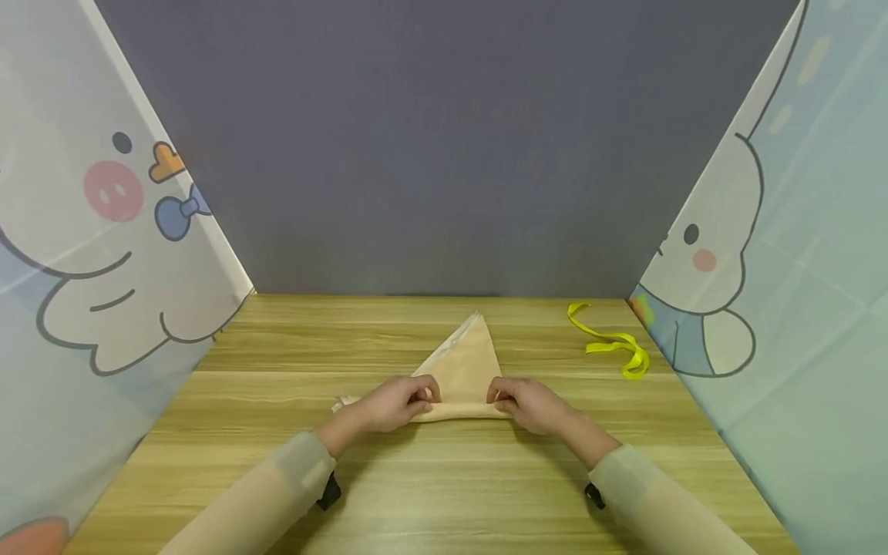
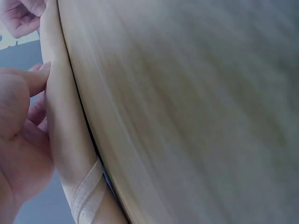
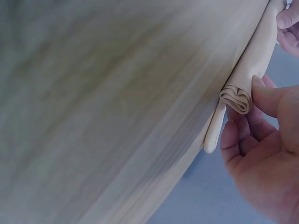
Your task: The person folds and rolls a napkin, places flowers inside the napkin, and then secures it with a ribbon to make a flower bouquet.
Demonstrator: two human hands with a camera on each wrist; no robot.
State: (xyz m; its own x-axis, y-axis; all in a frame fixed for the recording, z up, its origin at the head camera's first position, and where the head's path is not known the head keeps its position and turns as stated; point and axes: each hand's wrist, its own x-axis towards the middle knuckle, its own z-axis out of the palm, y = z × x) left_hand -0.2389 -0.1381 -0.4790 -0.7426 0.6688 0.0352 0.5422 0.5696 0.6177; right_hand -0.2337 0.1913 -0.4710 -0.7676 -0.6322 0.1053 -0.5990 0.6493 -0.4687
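Beige cloth (image 1: 466, 364) lies at the middle of the worktop (image 1: 444, 489). Its near edge is formed into a roll (image 1: 468, 412) that runs left to right; its far part lies as a flat triangle, with the point directed away from me and a pale edge along the left slope. A small corner of the cloth shows to the left, beyond my left wrist.

My left hand (image 1: 398, 402) is nearly closed: thumb and curled fingers pinch the roll left of its middle. My right hand (image 1: 533, 405) is set the same way and pinches the roll at its right end. The 2 hands are apart, with a length of roll exposed between them.

In the right wrist view, the right end face (image 3: 237, 99) of the roll shows several stacked layers, with my thumb against its side. In the left wrist view, a paler strip (image 2: 88, 193) crosses the roll at a slant near its left end.

Yellow ribbon (image 1: 603, 348) lies loosely curved at the far right of the worktop, well apart from the cloth. A grey panel (image 1: 444, 154) stands at the far side; printed panels stand at left (image 1: 48, 185) and right (image 1: 819, 270). Pale sleeves (image 1: 253, 493) cover my 2 forearms.
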